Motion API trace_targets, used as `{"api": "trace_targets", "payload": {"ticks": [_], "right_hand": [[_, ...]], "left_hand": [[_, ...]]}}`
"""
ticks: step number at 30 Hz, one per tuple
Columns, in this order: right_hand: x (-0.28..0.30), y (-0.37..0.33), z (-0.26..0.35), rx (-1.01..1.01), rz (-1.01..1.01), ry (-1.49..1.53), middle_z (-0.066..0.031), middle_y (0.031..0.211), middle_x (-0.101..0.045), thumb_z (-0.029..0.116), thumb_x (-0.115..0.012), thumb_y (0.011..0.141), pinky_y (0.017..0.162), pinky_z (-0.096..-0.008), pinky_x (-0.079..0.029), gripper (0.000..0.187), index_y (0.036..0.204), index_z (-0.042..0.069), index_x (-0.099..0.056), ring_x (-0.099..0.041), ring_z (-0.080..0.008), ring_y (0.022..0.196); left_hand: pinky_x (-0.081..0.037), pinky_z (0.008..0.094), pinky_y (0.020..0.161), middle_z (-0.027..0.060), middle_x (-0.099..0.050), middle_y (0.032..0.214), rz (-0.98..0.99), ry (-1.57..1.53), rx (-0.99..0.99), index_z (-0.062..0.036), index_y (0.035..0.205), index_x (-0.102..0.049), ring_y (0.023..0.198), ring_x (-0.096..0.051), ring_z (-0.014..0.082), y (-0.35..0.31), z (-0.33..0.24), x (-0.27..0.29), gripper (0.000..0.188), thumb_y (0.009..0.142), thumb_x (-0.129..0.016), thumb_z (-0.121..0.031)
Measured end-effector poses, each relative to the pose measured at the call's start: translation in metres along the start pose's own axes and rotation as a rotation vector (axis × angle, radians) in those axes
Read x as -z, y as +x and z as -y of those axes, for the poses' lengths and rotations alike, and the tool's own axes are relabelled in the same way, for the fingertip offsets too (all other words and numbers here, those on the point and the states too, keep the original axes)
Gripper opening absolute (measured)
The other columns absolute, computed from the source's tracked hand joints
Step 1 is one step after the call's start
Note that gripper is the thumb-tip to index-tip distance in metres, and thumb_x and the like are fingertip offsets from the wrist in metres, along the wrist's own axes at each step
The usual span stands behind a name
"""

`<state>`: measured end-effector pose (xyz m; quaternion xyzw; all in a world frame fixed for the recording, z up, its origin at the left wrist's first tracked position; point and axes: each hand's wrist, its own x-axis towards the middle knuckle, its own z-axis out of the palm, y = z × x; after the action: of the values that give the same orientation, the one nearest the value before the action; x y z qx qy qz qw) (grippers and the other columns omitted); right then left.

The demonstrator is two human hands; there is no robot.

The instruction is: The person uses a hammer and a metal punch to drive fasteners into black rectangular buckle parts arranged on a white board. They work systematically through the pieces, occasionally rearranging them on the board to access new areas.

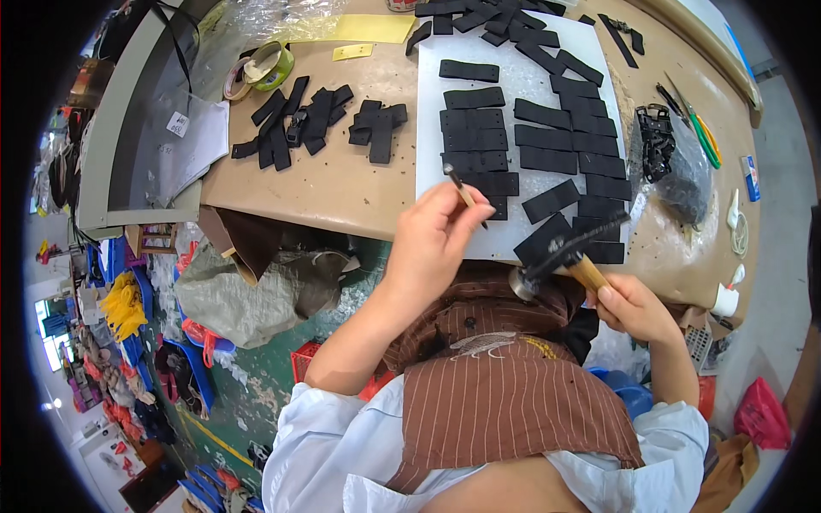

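My left hand (436, 235) pinches a slim metal hand punch (462, 191), which slants over the near left part of a white board (429, 111). Closed around a wooden handle, my right hand (634, 309) holds a claw hammer (587, 274) with a dark head at the board's near edge. Short black straps (473, 139) lie in rows on the board, some with small holes near their ends. Two straps (547, 201) lie askew near the hammer. Whether the punch tip touches a strap, I cannot tell.
Left on the brown table are loose strap piles (316, 120), a green tape roll (272, 67) and papers (192, 137). Right are a plastic bag of black buckles (657, 141), green-and-orange-handled scissors (705, 137) and a small blue box (750, 178). More straps (505, 21) heap at the far end.
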<state>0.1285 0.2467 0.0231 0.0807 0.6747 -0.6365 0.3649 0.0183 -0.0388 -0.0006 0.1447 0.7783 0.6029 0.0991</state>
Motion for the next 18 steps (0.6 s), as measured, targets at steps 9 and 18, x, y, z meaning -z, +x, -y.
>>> {"api": "trace_targets", "payload": {"ticks": [9, 18], "right_hand": [[-0.020, 0.014, 0.010, 0.025, 0.028, 0.229, 0.0056, 0.057, -0.039, 0.034, -0.043, 0.101, 0.041, -0.0198, -0.027, 0.033, 0.094, 0.003, -0.052, -0.032, -0.0025, 0.046], [0.009, -0.025, 0.045, 0.388, -0.453, -0.341, 0.0016, 0.062, -0.045, 0.024, -0.048, 0.098, 0.049, -0.0247, -0.031, 0.026, 0.091, 0.000, -0.056, -0.039, -0.0056, 0.054]], "left_hand": [[-0.053, 0.0247, 0.075, 0.0069, -0.065, 0.092, -0.172, -0.308, -0.026, 0.0021, 0.099, -0.058, 0.090, -0.066, 0.0154, 0.004, -0.009, 0.013, 0.010, 0.095, -0.056, -0.007], [-0.053, 0.0243, 0.075, 0.0067, -0.065, 0.093, -0.010, -0.150, -0.042, 0.0022, 0.100, -0.062, 0.083, -0.066, 0.0129, -0.009, -0.015, -0.023, 0.010, 0.092, -0.060, -0.002]]}}
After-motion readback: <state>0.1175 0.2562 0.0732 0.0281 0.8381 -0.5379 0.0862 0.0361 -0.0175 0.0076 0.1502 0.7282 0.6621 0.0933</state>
